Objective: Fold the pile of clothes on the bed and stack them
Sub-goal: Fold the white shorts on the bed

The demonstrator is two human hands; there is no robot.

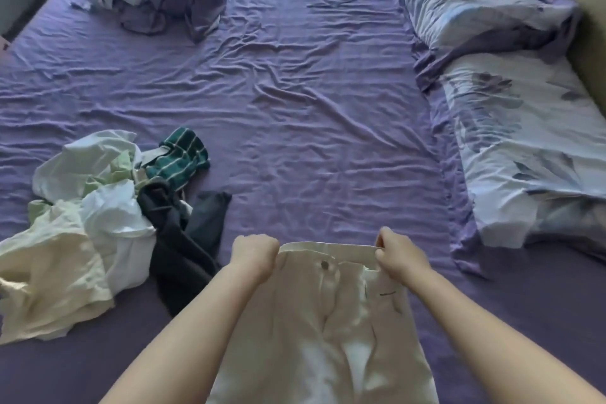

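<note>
Both your arms reach forward over the bed [295,108], your left hand [254,252] and right hand [398,256] each gripping one end of the waistband of the cream trousers [328,321]. They hang front-up, buttoned. Unfolded clothes [98,213] lie heaped to your left on the purple sheet.

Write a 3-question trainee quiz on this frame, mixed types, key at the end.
1. True or false: both hands grip the waistband of the cream trousers.
2. Where is the unfolded clothes pile? A) on the pillows B) person's left, near edge C) on the floor
3. Fill in: the striped garment in the pile is dark ____ and white.

Key: 1 true: left hand, right hand. 2 B. 3 green.
</note>
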